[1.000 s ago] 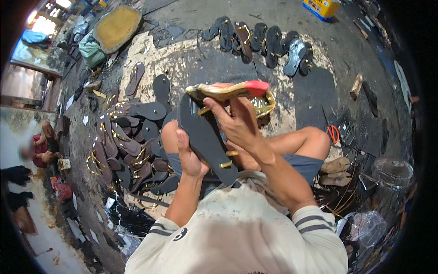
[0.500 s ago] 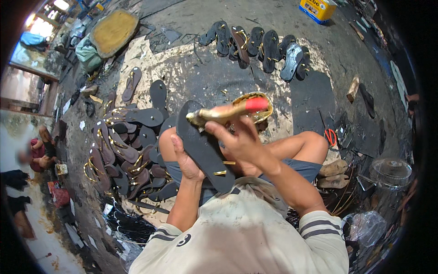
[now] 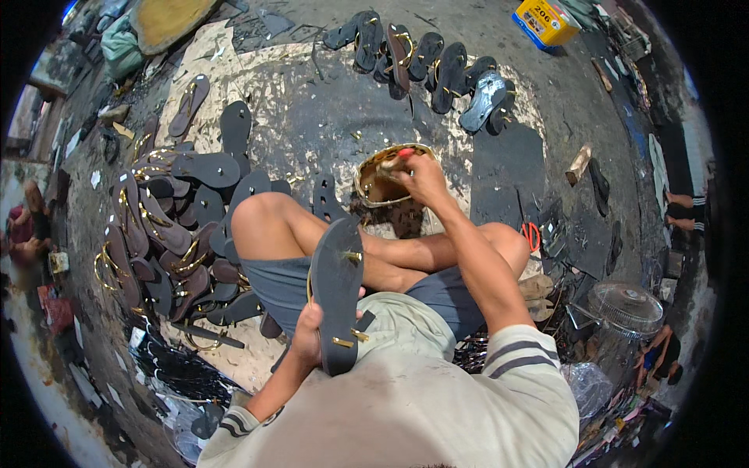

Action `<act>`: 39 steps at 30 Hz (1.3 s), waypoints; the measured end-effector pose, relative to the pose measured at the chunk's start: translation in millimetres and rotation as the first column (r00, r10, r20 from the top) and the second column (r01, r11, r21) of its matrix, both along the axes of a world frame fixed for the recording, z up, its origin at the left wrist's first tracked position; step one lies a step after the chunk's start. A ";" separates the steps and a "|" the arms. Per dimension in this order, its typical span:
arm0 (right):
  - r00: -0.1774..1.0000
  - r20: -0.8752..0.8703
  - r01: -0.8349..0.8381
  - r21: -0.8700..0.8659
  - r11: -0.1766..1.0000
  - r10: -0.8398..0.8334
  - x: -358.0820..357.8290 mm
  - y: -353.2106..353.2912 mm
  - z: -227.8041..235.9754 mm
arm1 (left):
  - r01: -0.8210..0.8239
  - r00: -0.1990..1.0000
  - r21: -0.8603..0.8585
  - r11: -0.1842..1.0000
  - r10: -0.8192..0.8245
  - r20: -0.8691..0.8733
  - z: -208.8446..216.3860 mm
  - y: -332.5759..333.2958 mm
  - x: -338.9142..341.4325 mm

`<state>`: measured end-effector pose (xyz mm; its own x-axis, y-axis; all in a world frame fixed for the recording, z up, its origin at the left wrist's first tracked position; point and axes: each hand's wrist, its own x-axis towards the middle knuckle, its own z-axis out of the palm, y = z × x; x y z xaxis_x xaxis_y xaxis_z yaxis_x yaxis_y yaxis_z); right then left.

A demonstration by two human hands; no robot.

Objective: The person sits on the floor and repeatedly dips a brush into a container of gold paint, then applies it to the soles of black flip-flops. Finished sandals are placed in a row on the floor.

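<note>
My left hand is closed around the edge of a black flip-flop sole held above my lap. Gold strap ends poke through its face near both ends, and a wet-looking smear lies by the far one. Ahead of me, my right hand grips a glue-crusted brush with a red handle end. It is over a yellowish, crusted glue container, and the bristles are hidden. Just left of the container lies another dark sole.
A heap of dark sandals with gold straps lies at my left. More sandals stand in a row at the far side, near a yellow-and-blue can. Red-handled scissors and a fan are at my right.
My right hand has moved the brush away from the sole to the container. My left hand has brought the sole closer to my body and turned it more upright.
</note>
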<state>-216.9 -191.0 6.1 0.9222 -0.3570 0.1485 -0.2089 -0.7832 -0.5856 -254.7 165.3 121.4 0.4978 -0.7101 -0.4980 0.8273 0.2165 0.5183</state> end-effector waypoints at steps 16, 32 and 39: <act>0.914 0.180 0.066 0.819 0.571 -0.364 -44.7 92.8 181.6 | -0.341 0.918 -0.167 0.925 0.365 0.151 12.0 -142.1 119.2; 0.810 0.556 -0.365 0.232 0.902 0.185 -4.7 82.9 177.8 | -0.253 0.940 -0.518 0.817 0.082 -0.331 8.9 -151.5 105.7; 0.773 0.512 -0.465 0.057 0.883 0.374 -4.8 83.3 182.1 | -0.023 0.971 -0.672 0.740 -0.144 -0.191 15.7 -144.3 123.3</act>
<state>-221.7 -107.7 188.2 0.8153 -0.0123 0.5789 0.4550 -0.6048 -0.6536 -131.3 21.0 137.1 0.3810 -0.9242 0.0257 0.9218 0.3818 0.0669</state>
